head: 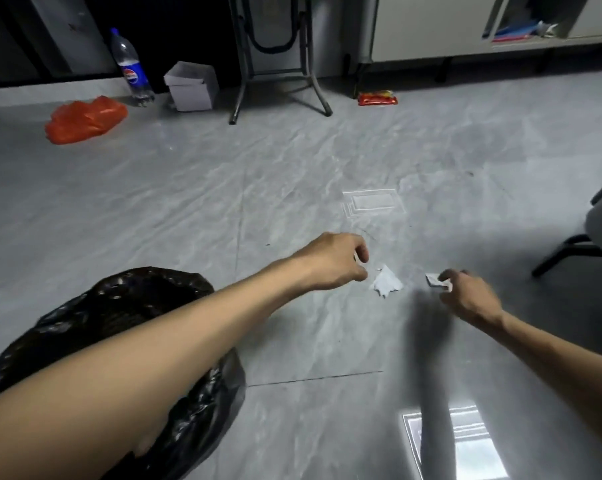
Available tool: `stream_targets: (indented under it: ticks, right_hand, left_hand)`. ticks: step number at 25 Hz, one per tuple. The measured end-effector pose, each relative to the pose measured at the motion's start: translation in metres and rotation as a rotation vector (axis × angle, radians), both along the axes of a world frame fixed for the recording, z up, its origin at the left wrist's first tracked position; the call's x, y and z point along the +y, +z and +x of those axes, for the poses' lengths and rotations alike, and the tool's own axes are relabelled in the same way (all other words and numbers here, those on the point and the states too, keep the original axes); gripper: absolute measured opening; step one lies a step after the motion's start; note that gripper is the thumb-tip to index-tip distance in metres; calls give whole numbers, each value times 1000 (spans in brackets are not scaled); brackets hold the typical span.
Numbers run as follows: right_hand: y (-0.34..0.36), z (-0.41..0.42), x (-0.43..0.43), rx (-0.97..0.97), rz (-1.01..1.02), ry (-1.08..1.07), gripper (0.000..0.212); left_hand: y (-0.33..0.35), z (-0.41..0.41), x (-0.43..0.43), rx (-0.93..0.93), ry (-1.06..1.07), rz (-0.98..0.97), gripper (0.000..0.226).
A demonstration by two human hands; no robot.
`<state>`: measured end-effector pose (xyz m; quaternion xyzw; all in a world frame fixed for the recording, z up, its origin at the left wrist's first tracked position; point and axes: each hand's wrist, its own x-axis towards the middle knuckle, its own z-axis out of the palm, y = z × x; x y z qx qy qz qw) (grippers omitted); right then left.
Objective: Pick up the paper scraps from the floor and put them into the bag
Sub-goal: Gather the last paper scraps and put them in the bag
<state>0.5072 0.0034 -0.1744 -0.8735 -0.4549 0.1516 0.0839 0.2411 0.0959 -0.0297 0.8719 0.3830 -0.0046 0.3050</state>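
A crumpled white paper scrap (386, 283) lies on the grey tiled floor between my hands. My left hand (334, 261) hovers just left of it, fingers curled, with a sliver of white showing between thumb and fingers. My right hand (465, 294) pinches a small white paper scrap (435, 280) at its fingertips, right of the crumpled one. A black plastic bag (143, 306) stands open at the lower left, partly hidden under my left forearm.
An orange plastic bag (86, 120), a soda bottle (132, 69) and a small white box (192, 86) sit at the far left. Metal table legs (238, 81) and a red snack packet (377, 97) are behind. A chair base (569, 252) stands at the right.
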Motion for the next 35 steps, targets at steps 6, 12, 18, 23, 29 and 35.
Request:
stream_targets:
  ticks: [6, 12, 18, 23, 29, 35]
  right_hand:
    - [-44, 48, -14, -119, -27, -8, 26]
    - [-31, 45, 4, 14, 393, -97, 25]
    - [-26, 32, -4, 387, 613, -327, 23]
    - [-22, 18, -3, 603, 743, -498, 18]
    - [-51, 35, 6, 133, 180, 33, 24]
    - [-54, 0, 11, 193, 326, -112, 17]
  left_hand:
    - [-58, 57, -6, 50, -51, -78, 28]
    - [-121, 102, 5, 95, -30, 111, 39]
    - [-180, 110, -5, 246, -73, 211, 33]
    - [-175, 106, -8, 266, -104, 200, 23]
    - [-152, 98, -13, 12, 70, 109, 11]
    - [-98, 88, -15, -236, 200, -48, 10]
